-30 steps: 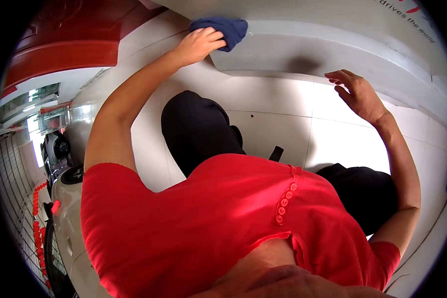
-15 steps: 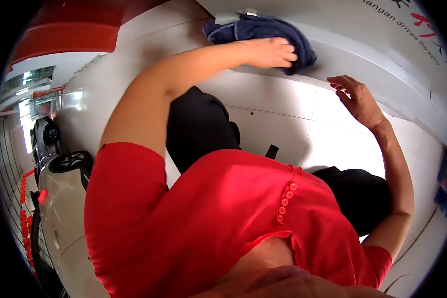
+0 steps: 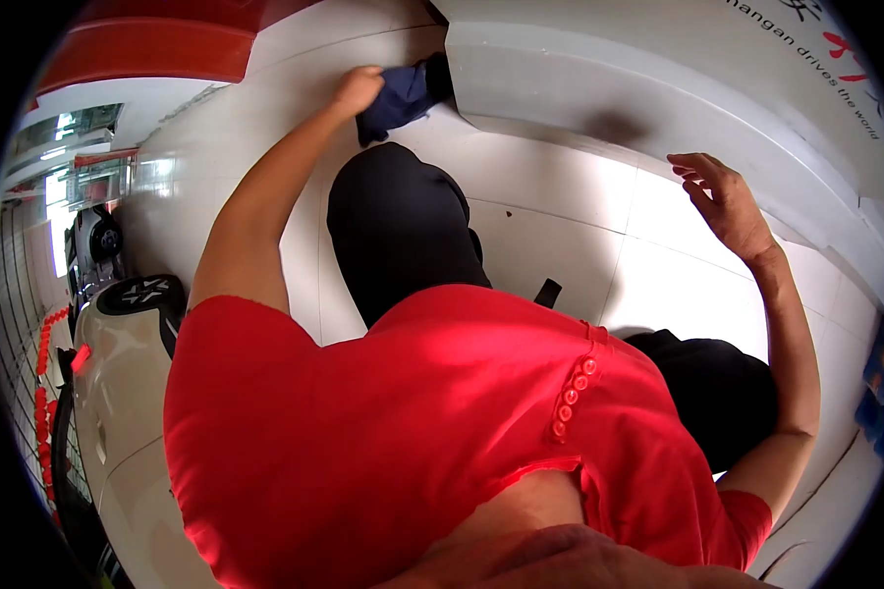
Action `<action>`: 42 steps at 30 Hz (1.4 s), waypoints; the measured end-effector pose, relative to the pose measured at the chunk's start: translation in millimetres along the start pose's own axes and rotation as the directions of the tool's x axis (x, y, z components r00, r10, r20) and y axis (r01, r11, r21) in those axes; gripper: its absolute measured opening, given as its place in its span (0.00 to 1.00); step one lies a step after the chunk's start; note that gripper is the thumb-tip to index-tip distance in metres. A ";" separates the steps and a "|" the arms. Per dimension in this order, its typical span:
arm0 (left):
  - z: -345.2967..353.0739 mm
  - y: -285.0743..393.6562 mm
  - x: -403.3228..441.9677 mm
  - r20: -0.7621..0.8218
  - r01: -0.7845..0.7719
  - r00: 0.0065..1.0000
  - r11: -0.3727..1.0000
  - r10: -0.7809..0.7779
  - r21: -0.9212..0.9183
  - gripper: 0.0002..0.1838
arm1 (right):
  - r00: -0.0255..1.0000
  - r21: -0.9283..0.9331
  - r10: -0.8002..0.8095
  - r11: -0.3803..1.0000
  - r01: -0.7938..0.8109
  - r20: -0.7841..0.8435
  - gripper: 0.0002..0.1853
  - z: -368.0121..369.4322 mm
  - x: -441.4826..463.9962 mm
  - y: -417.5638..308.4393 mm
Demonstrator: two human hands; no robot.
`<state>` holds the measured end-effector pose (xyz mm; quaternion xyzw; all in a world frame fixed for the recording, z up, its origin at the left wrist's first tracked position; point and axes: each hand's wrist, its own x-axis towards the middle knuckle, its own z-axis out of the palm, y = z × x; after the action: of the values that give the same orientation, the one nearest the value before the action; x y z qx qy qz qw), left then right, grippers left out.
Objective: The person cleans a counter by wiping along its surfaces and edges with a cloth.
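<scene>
Over these pale floor tiles (image 3: 550, 250), the left hand (image 3: 359, 90) grips a navy cloth (image 3: 399, 100), well apart from the free, loosely curled right hand (image 3: 725, 204).

We are noting cloth (image 3: 398, 103) in left hand (image 3: 359, 90), at left end of stand (image 3: 550, 83); right hand (image 3: 725, 201) is hanging farther right, before it.

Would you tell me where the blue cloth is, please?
The blue cloth is near the head view's top, left of centre, in the left hand, beside the grey panel.
</scene>
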<state>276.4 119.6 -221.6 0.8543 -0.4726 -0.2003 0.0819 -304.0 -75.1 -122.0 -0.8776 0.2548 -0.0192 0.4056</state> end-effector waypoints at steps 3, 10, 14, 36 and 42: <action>-50.9 23.5 -10.8 0.166 0.293 0.935 0.418 -0.313 -0.860 0.15 | 1.000 0.004 0.007 1.000 -0.007 -0.003 0.17 4.1 -0.5 2.1; -49.0 110.9 -36.3 0.226 0.227 0.974 0.074 -0.028 -0.971 0.18 | 1.000 -0.045 -0.019 0.999 0.020 0.010 0.17 4.6 2.5 0.7; -33.9 152.6 -34.0 0.066 0.035 0.994 0.315 0.089 -0.948 0.21 | 1.000 -0.035 -0.005 0.999 0.006 0.022 0.16 3.1 4.6 -0.2; 5.8 131.4 34.6 -0.010 0.104 0.982 0.582 -0.190 -0.807 0.15 | 0.998 0.001 -0.022 1.000 0.022 0.053 0.16 6.2 9.2 14.1; 63.4 55.0 8.9 0.501 0.601 0.789 0.271 -0.356 -0.752 0.14 | 1.000 0.009 0.018 1.000 -0.018 0.019 0.16 5.2 5.8 11.8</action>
<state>211.3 85.5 -263.4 0.7507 -0.0188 -0.5297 0.3944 -302.7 -80.5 -135.0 -0.8736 0.2588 -0.0082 0.4121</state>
